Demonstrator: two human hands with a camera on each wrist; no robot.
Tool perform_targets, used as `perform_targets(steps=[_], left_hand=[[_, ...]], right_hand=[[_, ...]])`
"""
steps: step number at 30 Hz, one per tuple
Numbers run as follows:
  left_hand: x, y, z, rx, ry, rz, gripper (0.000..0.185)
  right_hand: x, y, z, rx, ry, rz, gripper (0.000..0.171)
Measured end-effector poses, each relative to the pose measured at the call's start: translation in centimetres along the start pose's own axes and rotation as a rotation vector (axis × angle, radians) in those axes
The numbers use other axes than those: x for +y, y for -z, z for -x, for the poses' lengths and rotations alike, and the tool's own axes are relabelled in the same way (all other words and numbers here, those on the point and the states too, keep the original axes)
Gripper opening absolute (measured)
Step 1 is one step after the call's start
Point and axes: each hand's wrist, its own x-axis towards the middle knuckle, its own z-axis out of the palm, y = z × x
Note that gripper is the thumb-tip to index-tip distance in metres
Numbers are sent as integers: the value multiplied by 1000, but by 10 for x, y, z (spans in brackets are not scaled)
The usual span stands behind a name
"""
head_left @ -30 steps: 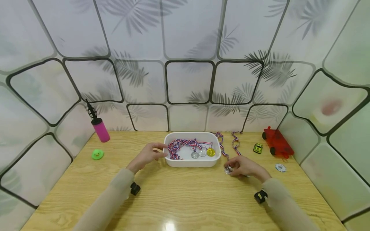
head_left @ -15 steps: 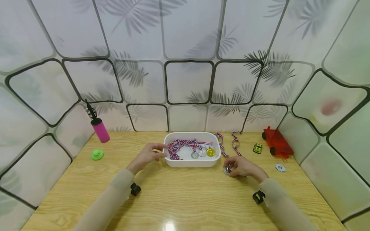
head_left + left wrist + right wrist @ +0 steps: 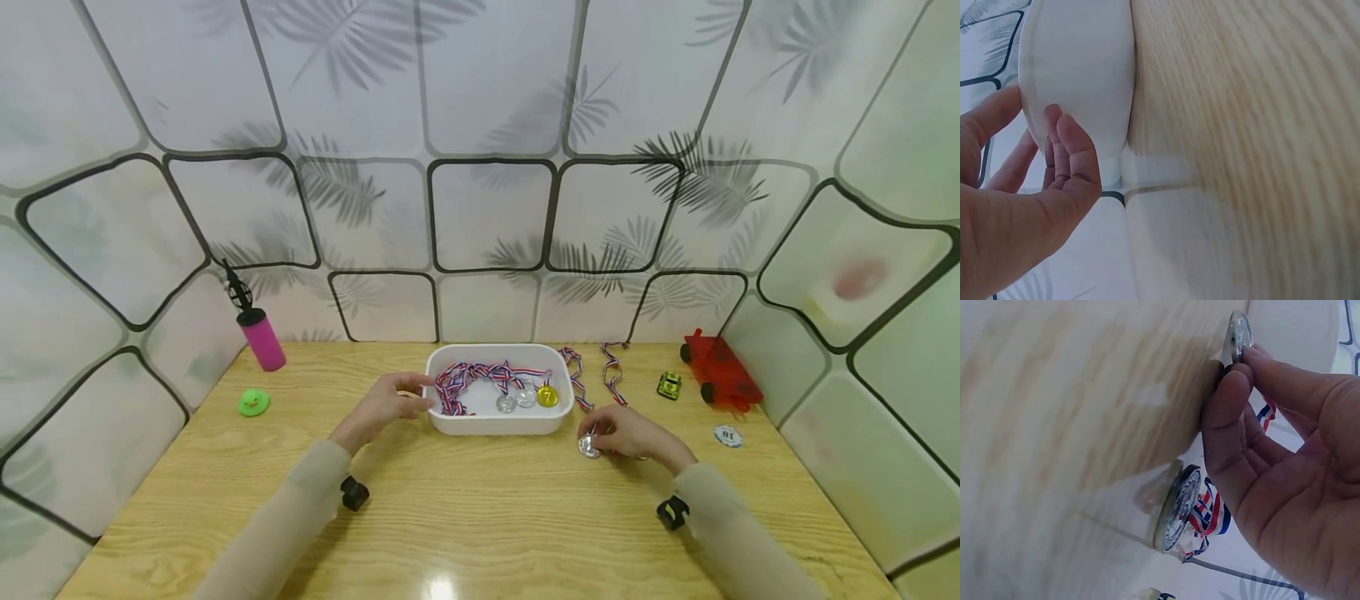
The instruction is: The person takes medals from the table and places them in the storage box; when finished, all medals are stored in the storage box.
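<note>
The right hand [image 3: 633,437] pinches a silver medal [image 3: 589,447] between thumb and fingertips, just above the wooden table [image 3: 480,533], close beside the near right corner of the white tray [image 3: 495,423]. The medal's striped ribbon [image 3: 611,375] trails back over the table toward the wall. A second medal [image 3: 1179,509] lies on the table under the palm in the right wrist view. The left hand [image 3: 382,406] rests against the tray's left end, fingers loosely bent and touching its wall. Inside the tray lie medals with ribbons [image 3: 517,392]. Farther out: a pink pump [image 3: 258,333], a green toy [image 3: 253,402], a yellow toy car [image 3: 669,384], a red toy vehicle [image 3: 720,371] and a round chip [image 3: 727,435], ringed by leaf-patterned panels [image 3: 487,100]
</note>
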Motion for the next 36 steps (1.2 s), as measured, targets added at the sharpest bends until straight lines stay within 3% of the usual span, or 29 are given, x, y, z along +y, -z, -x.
perform_targets(steps=[12,23,28,36], left_hand=[[-1,-1,2,10,10,72,44],[-4,-3,0,-1,21,128,45],[-4,-4,1,4,17,139,46],[-5,-5,2,10,10,160,47]], right_hand=[[-3,11,7,39,-30,-111,24],[-15,36,5,318,-2,-293,32],[-24,49,0,381,43,-317,36],[-47,72,-4,441,185,-354,40]])
